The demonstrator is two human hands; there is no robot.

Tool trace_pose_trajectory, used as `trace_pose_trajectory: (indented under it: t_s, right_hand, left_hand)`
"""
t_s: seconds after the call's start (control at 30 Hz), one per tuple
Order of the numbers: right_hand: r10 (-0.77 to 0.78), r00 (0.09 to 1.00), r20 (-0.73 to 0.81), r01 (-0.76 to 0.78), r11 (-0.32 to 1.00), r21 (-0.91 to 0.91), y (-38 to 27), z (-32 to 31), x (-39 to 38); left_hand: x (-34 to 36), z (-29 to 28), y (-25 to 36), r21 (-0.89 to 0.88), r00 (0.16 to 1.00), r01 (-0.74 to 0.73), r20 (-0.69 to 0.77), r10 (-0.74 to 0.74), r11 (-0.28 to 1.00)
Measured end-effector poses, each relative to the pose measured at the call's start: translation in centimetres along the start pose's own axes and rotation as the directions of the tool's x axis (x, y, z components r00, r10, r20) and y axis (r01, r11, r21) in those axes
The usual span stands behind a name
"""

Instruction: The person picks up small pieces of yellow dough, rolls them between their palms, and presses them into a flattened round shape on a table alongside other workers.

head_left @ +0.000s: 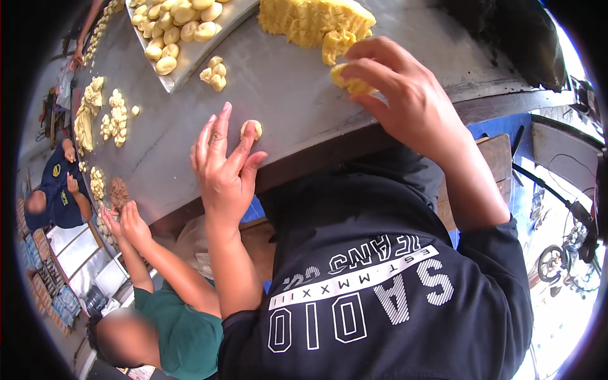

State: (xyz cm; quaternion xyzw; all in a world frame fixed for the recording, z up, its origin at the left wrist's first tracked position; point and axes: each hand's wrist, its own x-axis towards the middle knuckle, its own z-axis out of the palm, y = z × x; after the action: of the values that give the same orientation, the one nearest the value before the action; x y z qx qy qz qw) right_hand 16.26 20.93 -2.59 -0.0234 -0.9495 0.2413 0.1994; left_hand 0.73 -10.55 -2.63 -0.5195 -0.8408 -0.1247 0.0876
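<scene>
My left hand [221, 158] is at the table's near edge, fingers stretched and spread. Its index fingertip lies against a small pale dough ball [253, 128] on the tabletop. Further right, the fingers of my right hand [408, 95] curl around a flattened piece of yellow dough [350, 80]. Just beyond that hand lies a large, rough block of yellow dough [310, 22], with a torn lump at its near end. A small cluster of dough balls [214, 74] sits on the table beyond my left hand.
A metal tray [209, 47] heaped with smooth dough balls stands at the far left of my hands. Along the grey table [285, 88], more yellow dough [85, 120] and shaped pieces [115, 120] lie leftward. A person in green works beside me, another in navy opposite. Black plastic [513, 38] covers the far right.
</scene>
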Motion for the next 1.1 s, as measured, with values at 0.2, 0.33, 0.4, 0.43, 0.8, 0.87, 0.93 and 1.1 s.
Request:
trace_pose_trajectory:
  t_s: [0.2,0.33,0.4,0.43,0.8,0.87,0.93,1.1]
  right_hand:
    - [0.042,0.999,-0.014,-0.044,0.986,-0.161,-1.1,0.3,-1.0]
    - [0.010,0.998,-0.065,-0.020,0.988,-0.154,-0.7,0.7,0.2]
    - [0.014,0.996,-0.089,-0.028,0.988,-0.153,0.3,1.4,0.4]
    - [0.017,0.994,-0.107,-0.033,0.988,-0.148,0.6,1.7,0.3]
    - [-0.059,0.990,0.126,0.077,0.987,-0.144,0.7,-0.2,2.0]
    - [0.000,0.985,0.171,0.014,0.997,-0.078,0.6,-0.8,1.0]
    - [0.111,0.993,-0.029,-0.111,0.994,0.010,0.2,-1.1,-0.1]
    - [0.052,0.998,0.021,-0.052,0.999,-0.008,-1.1,-0.5,-1.6]
  left_hand:
    - [10.1,1.1,-0.1,-0.023,0.950,-0.169,-0.272,0.156,0.985]
    - [13.4,6.3,0.2,-0.023,0.796,-0.355,-0.531,0.289,0.935]
    - [13.6,6.7,0.2,-0.070,0.774,-0.363,-0.578,0.258,0.929]
    - [13.6,6.8,0.5,-0.077,0.773,-0.431,-0.545,0.324,0.899]
    - [13.1,4.5,-0.5,-0.692,0.970,-0.068,-0.213,-0.113,0.718]
    - [10.5,2.3,-1.1,-0.848,0.898,0.236,0.004,-0.440,0.474]
    - [5.7,0.4,-1.1,-0.261,0.943,0.257,-0.143,-0.300,0.931]
    - [1.2,1.4,2.3,0.231,0.970,0.218,-0.161,-0.184,0.948]
